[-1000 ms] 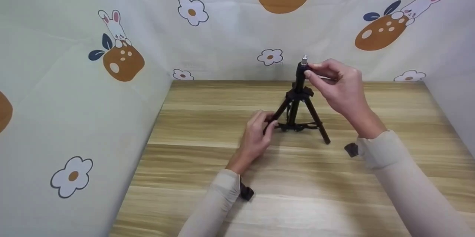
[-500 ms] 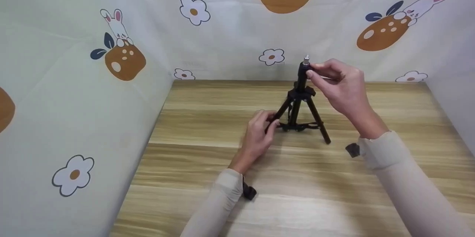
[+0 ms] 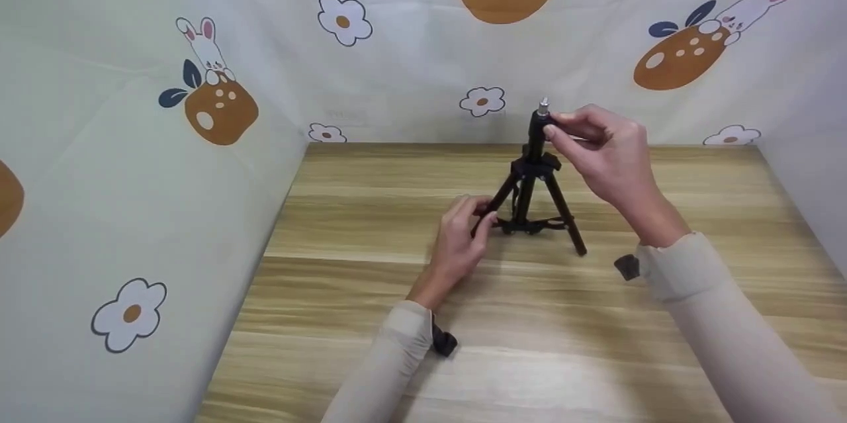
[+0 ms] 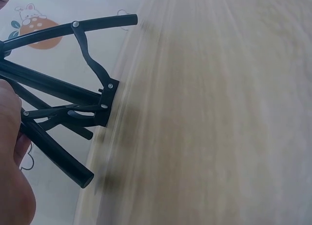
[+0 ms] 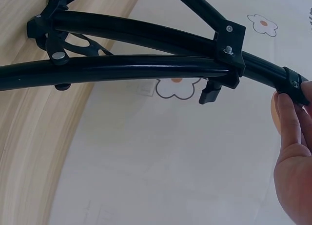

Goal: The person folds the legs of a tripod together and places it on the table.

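Note:
A small black tripod (image 3: 527,194) with spread legs stands upright over the wooden table, a silver screw tip (image 3: 543,107) at its top. My right hand (image 3: 612,158) pinches the collar just below that tip between thumb and fingers. Low on the tripod, my left hand (image 3: 456,241) grips the left leg, its thumb in front. The left wrist view shows the leg ends (image 4: 80,173) and folding braces, with part of the left hand (image 4: 12,161) at the edge. In the right wrist view, the hub (image 5: 229,51) has a small black knob (image 5: 209,92) beneath it.
The wood-grain table (image 3: 344,317) meets a pale patterned cloth wall (image 3: 397,46) close behind the tripod. Another cloth wall (image 3: 218,224) rises along the left side, and one (image 3: 807,112) along the right. Black wrist-worn pieces (image 3: 445,342) stick out under both sleeves.
Both hands keep their holds on the tripod. The tripod shifts only very slightly, and the whole head view sways a little.

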`<state>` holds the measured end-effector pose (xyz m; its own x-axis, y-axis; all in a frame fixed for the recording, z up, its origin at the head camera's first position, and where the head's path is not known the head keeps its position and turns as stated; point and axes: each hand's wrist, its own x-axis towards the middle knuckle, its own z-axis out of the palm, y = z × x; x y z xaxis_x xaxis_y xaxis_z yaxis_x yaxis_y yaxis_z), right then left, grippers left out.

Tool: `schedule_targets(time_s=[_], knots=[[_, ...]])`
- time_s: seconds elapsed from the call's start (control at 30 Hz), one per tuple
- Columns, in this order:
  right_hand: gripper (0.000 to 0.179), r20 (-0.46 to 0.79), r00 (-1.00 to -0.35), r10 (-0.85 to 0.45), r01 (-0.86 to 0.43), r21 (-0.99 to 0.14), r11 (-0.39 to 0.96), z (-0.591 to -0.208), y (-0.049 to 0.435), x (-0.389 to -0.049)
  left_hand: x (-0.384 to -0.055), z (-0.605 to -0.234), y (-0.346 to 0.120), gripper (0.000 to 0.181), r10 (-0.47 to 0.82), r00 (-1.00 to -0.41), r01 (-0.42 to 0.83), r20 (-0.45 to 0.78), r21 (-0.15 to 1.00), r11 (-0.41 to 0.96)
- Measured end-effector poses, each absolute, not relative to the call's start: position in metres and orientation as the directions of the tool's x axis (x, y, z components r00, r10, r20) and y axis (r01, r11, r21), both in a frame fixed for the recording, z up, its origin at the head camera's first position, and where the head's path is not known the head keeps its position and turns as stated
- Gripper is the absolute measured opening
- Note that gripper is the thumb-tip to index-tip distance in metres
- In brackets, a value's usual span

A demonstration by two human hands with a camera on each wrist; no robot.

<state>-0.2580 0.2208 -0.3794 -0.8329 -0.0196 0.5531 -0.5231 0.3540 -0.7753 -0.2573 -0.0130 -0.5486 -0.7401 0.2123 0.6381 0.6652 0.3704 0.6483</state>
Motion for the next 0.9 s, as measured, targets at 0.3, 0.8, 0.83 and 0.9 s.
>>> schedule_targets(time_s=[0.3, 0.8, 0.83, 0.9], knots=[[0.017, 0.548, -0.836, -0.020, -0.513, -0.769, 0.382, -0.3785, 0.2212, -0.2580, -0.2584, -0.5480, -0.0112, 0.018, 0.215, -0.760, 0.646, 0.614, 0.676, 0.355], [0.017, 0.544, -0.839, -0.013, -0.517, -0.790, 0.331, -0.3784, 0.2218, -0.2595, -0.2612, -0.5469, -0.0090, 0.018, 0.206, -0.728, 0.679, 0.653, 0.649, 0.344], [0.017, 0.542, -0.840, -0.013, -0.516, -0.791, 0.329, -0.3785, 0.2218, -0.2595, -0.2614, -0.5470, -0.0091, 0.018, 0.205, -0.729, 0.678, 0.653, 0.649, 0.345], [0.017, 0.541, -0.841, -0.013, -0.515, -0.792, 0.328, -0.3787, 0.2217, -0.2597, -0.2616, -0.5473, -0.0090, 0.018, 0.202, -0.732, 0.675, 0.651, 0.651, 0.346]])
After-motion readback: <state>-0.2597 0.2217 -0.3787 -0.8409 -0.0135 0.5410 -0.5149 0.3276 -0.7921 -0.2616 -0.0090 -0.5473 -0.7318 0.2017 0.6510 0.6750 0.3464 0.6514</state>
